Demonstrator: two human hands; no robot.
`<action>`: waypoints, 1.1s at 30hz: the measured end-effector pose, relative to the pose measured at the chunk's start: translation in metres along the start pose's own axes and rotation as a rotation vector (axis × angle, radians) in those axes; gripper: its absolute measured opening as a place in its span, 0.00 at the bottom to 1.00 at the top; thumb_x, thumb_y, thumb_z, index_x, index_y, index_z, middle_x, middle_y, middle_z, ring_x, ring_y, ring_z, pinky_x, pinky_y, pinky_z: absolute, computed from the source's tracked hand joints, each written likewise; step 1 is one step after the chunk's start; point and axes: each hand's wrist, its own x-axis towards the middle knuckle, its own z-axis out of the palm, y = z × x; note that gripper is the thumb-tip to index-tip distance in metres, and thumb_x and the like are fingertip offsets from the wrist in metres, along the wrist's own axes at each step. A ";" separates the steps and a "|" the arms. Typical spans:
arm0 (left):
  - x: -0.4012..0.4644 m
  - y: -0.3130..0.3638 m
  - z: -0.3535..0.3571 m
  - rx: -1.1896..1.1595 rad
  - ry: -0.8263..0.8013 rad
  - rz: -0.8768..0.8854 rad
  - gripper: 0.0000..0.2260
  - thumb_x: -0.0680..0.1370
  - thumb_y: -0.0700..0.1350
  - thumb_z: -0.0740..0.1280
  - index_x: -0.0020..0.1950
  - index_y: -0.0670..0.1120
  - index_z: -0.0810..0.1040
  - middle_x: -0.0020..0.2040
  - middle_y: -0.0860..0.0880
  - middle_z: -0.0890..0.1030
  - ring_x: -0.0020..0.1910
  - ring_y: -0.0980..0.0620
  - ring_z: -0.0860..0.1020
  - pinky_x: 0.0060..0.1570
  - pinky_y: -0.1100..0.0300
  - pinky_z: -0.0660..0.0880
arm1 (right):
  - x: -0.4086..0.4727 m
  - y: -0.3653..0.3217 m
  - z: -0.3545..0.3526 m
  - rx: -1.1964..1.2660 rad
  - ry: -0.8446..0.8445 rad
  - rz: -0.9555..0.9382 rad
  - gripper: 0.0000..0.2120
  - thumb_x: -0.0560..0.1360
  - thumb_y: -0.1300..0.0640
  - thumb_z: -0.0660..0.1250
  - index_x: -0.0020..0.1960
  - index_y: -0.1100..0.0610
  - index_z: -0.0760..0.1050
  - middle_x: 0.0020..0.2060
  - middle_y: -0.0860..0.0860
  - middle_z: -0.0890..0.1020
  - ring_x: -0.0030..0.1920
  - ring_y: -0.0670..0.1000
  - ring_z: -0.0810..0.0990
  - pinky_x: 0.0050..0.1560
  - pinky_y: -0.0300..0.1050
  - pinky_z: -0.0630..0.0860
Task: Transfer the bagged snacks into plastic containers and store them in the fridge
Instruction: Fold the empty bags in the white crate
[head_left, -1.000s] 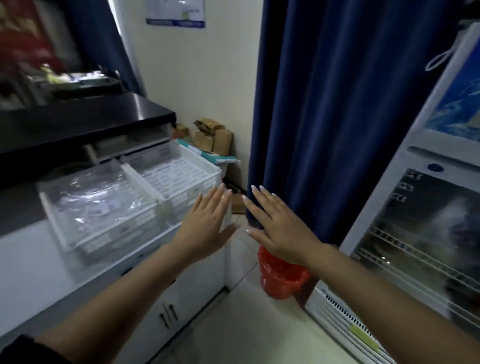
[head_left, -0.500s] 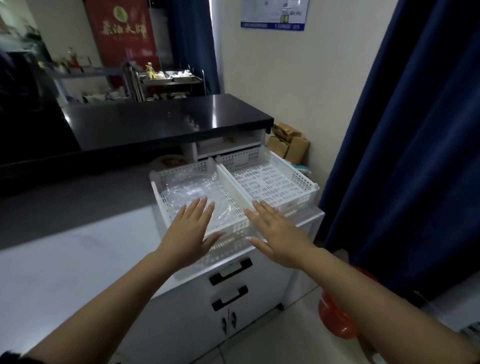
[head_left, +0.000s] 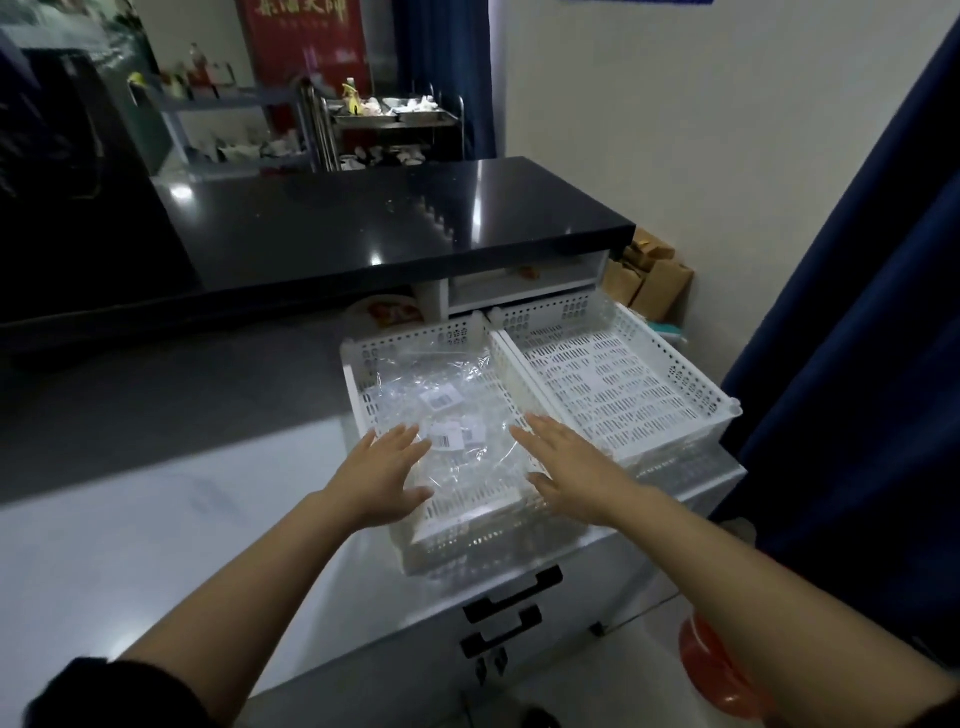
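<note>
Two white perforated plastic containers stand side by side on the pale counter. The left container (head_left: 363, 395) holds several clear plastic bags (head_left: 441, 405) with barcode labels. The right container (head_left: 696, 395) has nothing in it. My left hand (head_left: 382, 475) hovers with fingers spread over the left container's near left corner. My right hand (head_left: 569, 465) is flat and open over the wall between the two containers. Neither hand holds anything.
A black raised countertop (head_left: 395, 223) runs behind the containers, with a white shelf (head_left: 524, 283) under it. Brown paper bags (head_left: 649, 280) stand by the wall. A dark blue curtain (head_left: 857, 338) hangs at right. A red bucket (head_left: 711, 670) sits on the floor. Cabinet handles (head_left: 511, 597) face me.
My view has swung left from the fridge and curtain to the counter. Both hands have come over the containers and moved forward above the left one.
</note>
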 end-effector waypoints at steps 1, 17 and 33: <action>0.007 0.000 0.000 -0.008 -0.018 0.006 0.33 0.79 0.60 0.62 0.79 0.53 0.54 0.80 0.50 0.50 0.79 0.52 0.47 0.76 0.50 0.42 | 0.011 0.004 -0.001 -0.010 -0.009 -0.017 0.31 0.83 0.52 0.57 0.80 0.48 0.43 0.80 0.49 0.43 0.79 0.50 0.42 0.77 0.48 0.44; 0.061 0.020 0.019 0.012 -0.307 -0.201 0.49 0.70 0.72 0.63 0.80 0.53 0.41 0.80 0.43 0.43 0.79 0.44 0.43 0.76 0.48 0.42 | 0.115 0.057 0.007 -0.361 -0.261 -0.495 0.39 0.77 0.50 0.65 0.80 0.52 0.47 0.79 0.53 0.52 0.79 0.51 0.51 0.77 0.55 0.36; 0.023 0.019 -0.004 -0.238 0.018 -0.359 0.19 0.80 0.53 0.62 0.71 0.57 0.70 0.69 0.56 0.75 0.65 0.54 0.74 0.62 0.61 0.69 | 0.132 0.085 -0.018 -0.135 -0.157 -0.550 0.22 0.80 0.63 0.60 0.70 0.46 0.70 0.67 0.45 0.77 0.71 0.49 0.69 0.74 0.45 0.58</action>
